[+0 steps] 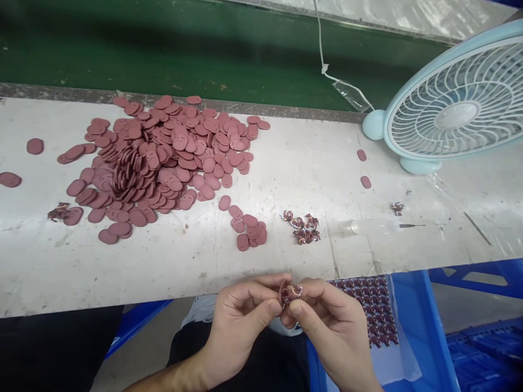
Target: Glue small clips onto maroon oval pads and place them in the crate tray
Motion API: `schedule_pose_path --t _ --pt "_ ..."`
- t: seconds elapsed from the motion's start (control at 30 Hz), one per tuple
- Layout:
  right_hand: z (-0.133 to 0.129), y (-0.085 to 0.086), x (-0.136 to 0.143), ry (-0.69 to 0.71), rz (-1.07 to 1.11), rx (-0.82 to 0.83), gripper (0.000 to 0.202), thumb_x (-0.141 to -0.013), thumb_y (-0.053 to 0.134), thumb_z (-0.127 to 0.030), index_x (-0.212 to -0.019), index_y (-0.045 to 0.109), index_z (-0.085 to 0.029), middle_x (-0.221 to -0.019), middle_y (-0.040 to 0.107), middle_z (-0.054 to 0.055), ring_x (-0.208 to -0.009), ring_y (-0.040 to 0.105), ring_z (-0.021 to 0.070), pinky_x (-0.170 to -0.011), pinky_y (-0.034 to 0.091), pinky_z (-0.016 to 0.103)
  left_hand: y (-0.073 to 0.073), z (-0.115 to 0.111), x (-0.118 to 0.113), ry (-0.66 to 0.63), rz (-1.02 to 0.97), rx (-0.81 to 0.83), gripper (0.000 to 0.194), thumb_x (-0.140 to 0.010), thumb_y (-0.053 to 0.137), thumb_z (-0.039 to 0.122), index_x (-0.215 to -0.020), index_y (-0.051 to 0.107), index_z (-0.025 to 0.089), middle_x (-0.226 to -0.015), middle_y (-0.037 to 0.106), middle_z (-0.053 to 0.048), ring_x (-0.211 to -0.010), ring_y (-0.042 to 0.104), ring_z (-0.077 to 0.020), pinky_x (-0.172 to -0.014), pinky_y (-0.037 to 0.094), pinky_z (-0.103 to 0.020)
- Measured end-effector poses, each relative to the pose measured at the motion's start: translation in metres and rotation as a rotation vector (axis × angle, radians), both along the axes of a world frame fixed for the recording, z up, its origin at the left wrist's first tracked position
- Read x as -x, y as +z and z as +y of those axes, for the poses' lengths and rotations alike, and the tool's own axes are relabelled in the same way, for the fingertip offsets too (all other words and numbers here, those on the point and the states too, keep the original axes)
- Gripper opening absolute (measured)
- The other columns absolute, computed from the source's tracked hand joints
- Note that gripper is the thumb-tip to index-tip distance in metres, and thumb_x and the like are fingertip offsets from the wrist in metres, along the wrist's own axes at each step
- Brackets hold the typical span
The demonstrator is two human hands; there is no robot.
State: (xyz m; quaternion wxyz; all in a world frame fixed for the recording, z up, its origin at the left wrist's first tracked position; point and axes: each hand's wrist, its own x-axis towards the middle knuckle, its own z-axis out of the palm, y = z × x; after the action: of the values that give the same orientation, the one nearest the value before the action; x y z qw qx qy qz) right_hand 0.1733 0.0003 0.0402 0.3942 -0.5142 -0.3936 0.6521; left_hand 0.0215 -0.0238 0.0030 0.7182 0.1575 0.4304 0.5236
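At the table's front edge, my left hand (247, 321) pinches a reddish-brown oval disc (281, 292) between thumb and fingers. My right hand (337, 329) grips a small dark-red figure with pale trim (295, 292). The two pieces meet or nearly meet; fingertips hide the exact contact. Just beyond my hands lies a small group of oval discs (251, 233). To its right sits a cluster of similar small figures (304, 228). A clear bottle with a thin needle tip (376, 226) lies on its side farther right.
A large heap of oval discs (163, 158) covers the left of the white table (286, 174). A light-blue fan (455, 114) stands at the right. Below the table edge, a blue crate (433, 332) holds rows of finished-looking figures (379, 313). A green surface (245, 60) runs behind.
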Motion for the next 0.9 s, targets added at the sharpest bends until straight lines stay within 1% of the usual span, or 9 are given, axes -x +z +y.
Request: schedule_pose_path --t 0.1,0.27,0.53,0.63,0.73,0.8,0.83,0.87,0.9 --pt "-0.002 -0.001 -0.001 0.003 0.013 0.010 0.002 -0.092 0.075 -0.025 -0.092 0.076 -0.024 -0.073 0.075 0.000 -0.063 0.070 0.0104 -0.061 0.058 0.017 -0.001 0.001 -0.001 0.008 0.007 -0.024 0.005 -0.085 0.080 0.023 -0.080 0.081 0.020 -0.113 0.080 -0.010 -0.103 0.076 -0.0263 -0.090 0.062 -0.035" --pt "-0.003 -0.004 -0.002 0.015 0.026 0.090 0.003 -0.092 0.075 -0.027 -0.093 0.076 -0.025 -0.072 0.075 0.000 -0.064 0.071 0.0104 -0.060 0.058 0.016 -0.004 -0.001 -0.002 -0.009 0.000 -0.029 0.007 -0.087 0.078 0.022 -0.080 0.081 0.022 -0.103 0.082 -0.008 -0.117 0.071 -0.0274 -0.094 0.060 -0.033" --pt "-0.004 -0.006 -0.001 0.002 0.040 0.046 0.002 -0.093 0.074 -0.026 -0.093 0.076 -0.026 -0.073 0.076 -0.001 -0.063 0.071 0.0096 -0.061 0.058 0.015 -0.005 -0.004 0.001 -0.021 -0.005 -0.044 0.009 -0.089 0.076 0.022 -0.082 0.081 0.024 -0.100 0.082 -0.005 -0.117 0.070 -0.0234 -0.095 0.058 -0.030" --pt "-0.004 -0.006 -0.001 0.008 0.039 0.052 0.003 -0.093 0.075 -0.025 -0.094 0.077 -0.026 -0.075 0.076 -0.001 -0.064 0.072 0.0093 -0.062 0.058 0.015 -0.006 -0.003 -0.001 -0.018 0.007 -0.056 0.009 -0.090 0.075 0.020 -0.083 0.081 0.024 -0.108 0.081 -0.005 -0.115 0.071 -0.0213 -0.096 0.058 -0.028" --pt "-0.006 -0.007 0.000 0.008 0.059 0.031 0.006 -0.093 0.074 -0.025 -0.097 0.078 -0.027 -0.076 0.077 0.000 -0.065 0.072 0.0100 -0.063 0.059 0.016 -0.007 -0.004 -0.004 0.006 -0.006 -0.078 0.009 -0.090 0.075 0.021 -0.085 0.081 0.025 -0.119 0.079 -0.004 -0.105 0.075 -0.0192 -0.094 0.060 -0.028" --pt "-0.011 -0.011 -0.004 -0.022 0.073 0.003 0.008 -0.093 0.074 -0.025 -0.100 0.077 -0.027 -0.077 0.077 0.001 -0.066 0.073 0.0119 -0.063 0.061 0.019 -0.007 -0.003 -0.001 -0.004 -0.003 -0.134 0.008 -0.090 0.074 0.023 -0.093 0.081 0.027 -0.127 0.075 -0.005 -0.105 0.075 -0.0216 -0.090 0.062 -0.030" --pt "-0.014 -0.013 -0.008 -0.054 0.076 -0.009 0.009 -0.093 0.074 -0.025 -0.101 0.077 -0.027 -0.077 0.078 0.002 -0.066 0.073 0.0132 -0.063 0.062 0.021 -0.007 -0.002 0.004 -0.022 0.043 -0.185 0.011 -0.091 0.074 0.023 -0.098 0.080 0.028 -0.131 0.072 -0.006 -0.107 0.075 -0.0237 -0.086 0.064 -0.031" --pt "-0.019 -0.017 -0.015 -0.090 0.074 -0.018 0.010 -0.093 0.074 -0.025 -0.103 0.077 -0.027 -0.078 0.078 0.003 -0.065 0.073 0.0146 -0.062 0.063 0.023 -0.008 0.001 0.010 -0.042 0.142 -0.256 0.016 -0.090 0.074 0.022 -0.104 0.079 0.029 -0.134 0.071 -0.007 -0.109 0.074 -0.0251 -0.082 0.064 -0.031" --pt "-0.025 -0.022 -0.024 -0.133 0.060 -0.020 0.011 -0.093 0.073 -0.025 -0.104 0.076 -0.027 -0.080 0.079 0.003 -0.065 0.074 0.0159 -0.060 0.063 0.025 -0.009 0.005 0.019 -0.056 0.305 -0.343 0.022 -0.089 0.074 0.019 -0.109 0.077 0.029 -0.134 0.070 -0.007 -0.110 0.074 -0.0255 -0.079 0.065 -0.030"
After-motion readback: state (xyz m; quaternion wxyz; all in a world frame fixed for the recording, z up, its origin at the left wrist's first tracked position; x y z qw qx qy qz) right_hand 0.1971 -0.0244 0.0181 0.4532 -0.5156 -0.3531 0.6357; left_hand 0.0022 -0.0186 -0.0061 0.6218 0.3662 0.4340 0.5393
